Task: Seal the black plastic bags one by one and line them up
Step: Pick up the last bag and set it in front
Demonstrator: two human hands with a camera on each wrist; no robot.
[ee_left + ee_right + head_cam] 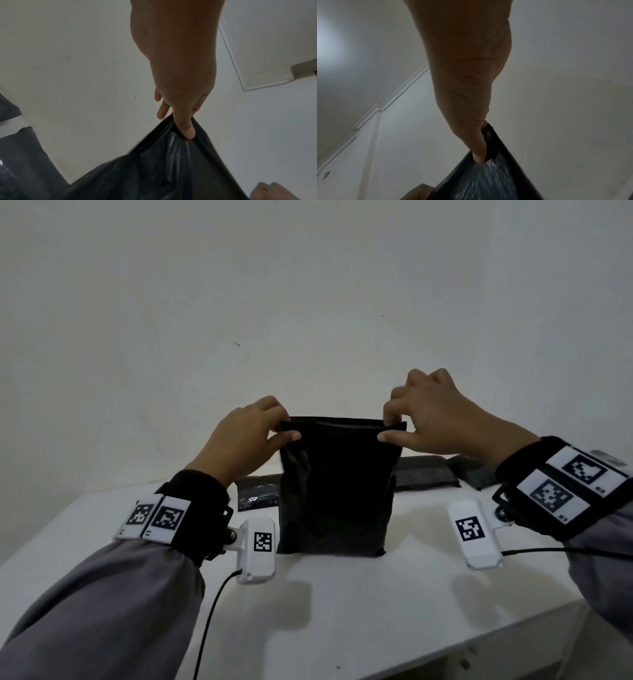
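Two hands, left hand (245,436) and right hand (435,419), pinch the top corners of the upright black bag (334,491); its thin, limp, slippery film seems best gripped there.

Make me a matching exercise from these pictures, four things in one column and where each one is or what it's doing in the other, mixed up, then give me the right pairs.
Things
1. left hand
2. right hand
3. upright black bag
4. flat black bags

States
A. lying on the white table behind the upright one
B. pinches the bag's top right corner
C. stands on the table, held at both top corners
D. pinches the bag's top left corner

Pairs: 1-D, 2-B, 3-C, 4-A
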